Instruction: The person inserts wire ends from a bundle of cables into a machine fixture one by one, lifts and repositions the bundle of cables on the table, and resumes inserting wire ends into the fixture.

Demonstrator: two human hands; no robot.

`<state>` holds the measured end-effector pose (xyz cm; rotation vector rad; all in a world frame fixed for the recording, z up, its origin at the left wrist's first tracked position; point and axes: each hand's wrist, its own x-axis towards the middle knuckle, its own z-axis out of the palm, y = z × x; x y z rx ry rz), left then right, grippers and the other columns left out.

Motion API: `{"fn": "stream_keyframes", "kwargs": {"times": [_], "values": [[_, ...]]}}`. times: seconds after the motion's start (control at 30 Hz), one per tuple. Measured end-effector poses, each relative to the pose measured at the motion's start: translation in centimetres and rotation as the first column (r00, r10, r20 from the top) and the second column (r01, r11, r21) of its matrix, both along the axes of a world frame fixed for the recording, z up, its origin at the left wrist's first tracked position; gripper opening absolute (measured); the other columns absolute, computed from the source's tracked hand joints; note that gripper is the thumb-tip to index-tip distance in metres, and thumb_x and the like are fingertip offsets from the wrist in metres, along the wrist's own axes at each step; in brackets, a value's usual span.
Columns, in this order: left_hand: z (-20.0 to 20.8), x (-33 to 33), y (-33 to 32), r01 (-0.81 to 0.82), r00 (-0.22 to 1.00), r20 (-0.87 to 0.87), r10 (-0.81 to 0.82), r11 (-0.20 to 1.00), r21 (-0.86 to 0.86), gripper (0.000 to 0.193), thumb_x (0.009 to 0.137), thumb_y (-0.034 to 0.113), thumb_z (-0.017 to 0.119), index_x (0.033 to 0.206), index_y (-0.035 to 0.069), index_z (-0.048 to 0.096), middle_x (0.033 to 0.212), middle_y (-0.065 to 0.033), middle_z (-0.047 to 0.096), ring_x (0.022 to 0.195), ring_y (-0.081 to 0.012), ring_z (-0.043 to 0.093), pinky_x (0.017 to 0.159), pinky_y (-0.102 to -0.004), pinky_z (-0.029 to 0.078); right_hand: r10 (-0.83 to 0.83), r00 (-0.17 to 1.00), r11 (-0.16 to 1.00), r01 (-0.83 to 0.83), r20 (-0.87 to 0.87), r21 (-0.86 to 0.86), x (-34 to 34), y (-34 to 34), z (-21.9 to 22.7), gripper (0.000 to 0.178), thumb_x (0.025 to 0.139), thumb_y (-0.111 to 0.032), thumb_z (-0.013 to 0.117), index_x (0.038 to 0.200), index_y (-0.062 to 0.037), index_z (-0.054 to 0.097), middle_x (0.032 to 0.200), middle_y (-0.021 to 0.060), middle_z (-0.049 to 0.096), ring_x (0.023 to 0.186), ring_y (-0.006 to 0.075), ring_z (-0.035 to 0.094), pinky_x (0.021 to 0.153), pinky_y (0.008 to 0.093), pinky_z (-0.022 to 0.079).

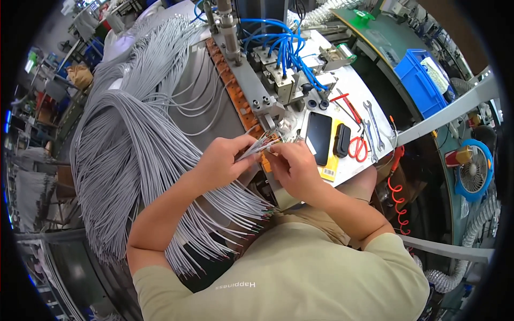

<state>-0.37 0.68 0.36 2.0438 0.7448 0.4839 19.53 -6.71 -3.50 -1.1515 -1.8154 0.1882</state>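
In front of the machine, my left hand point(227, 159) is closed around a few grey cables point(260, 145) whose thin coloured inner wires show at the tips. My right hand point(295, 165) is closed in a pinch at those wire ends, close to the left fingers. Exactly which wire it grips is hidden by the fingers. A large bundle of grey cables point(155, 125) spreads over the left of the bench and hangs past my left forearm, its cut ends fanning out near my lap. Just beyond my hands stands the machine point(267, 104), with an orange strip point(235, 93) along its left side.
Blue air tubes point(289, 48) loop above the machine. Right of my right hand lie a phone point(319, 136), a yellow packet point(329, 172), a black case point(342, 140), red-handled scissors point(358, 148) and wrenches point(373, 123). Further right are a blue bin point(420, 88) and a fan point(473, 170).
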Motion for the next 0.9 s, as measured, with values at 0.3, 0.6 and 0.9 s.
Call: {"fn": "stream_keyframes", "kwargs": {"times": [0.3,0.6,0.9], "values": [[0.0,-0.2,-0.1,-0.004,0.999,-0.047,0.007,0.998,0.066,0.02,0.088,0.005,0.068,0.107,0.001,0.065,0.077,-0.0083,0.068,0.067,-0.0111,0.065,0.063,-0.0274,0.051,-0.022,0.973,0.948,-0.053,-0.23,-0.314,-0.5,-0.9,0.1,0.008,0.093,-0.004,0.066,0.099,0.0002,0.064,0.062,0.0038,0.06,0.046,0.0104,0.055,0.046,0.0249,0.039],[0.0,-0.1,0.0,0.108,0.994,-0.073,-0.085,0.905,0.413,0.013,0.09,0.006,0.063,0.102,0.002,0.065,0.074,-0.0078,0.066,0.064,-0.0127,0.063,0.062,-0.028,0.05,0.079,0.993,0.946,-0.103,-0.09,-0.308,0.4,-0.5,0.9,0.01,0.09,-0.004,0.067,0.097,-0.0015,0.061,0.069,0.0075,0.059,0.063,0.0189,0.055,0.06,0.0335,0.041],[0.9,0.1,-0.4,0.045,0.999,-0.001,-0.045,0.995,0.088,0.012,0.089,0.005,0.064,0.1,-0.001,0.065,0.073,-0.006,0.067,0.065,-0.0153,0.065,0.064,-0.0302,0.052,0.075,0.997,0.997,-0.074,0.033,-0.024,0.7,0.3,0.2,0.014,0.085,-0.003,0.069,0.093,-0.0017,0.057,0.071,0.0079,0.055,0.066,0.024,0.05,0.065,0.0368,0.038]]}}
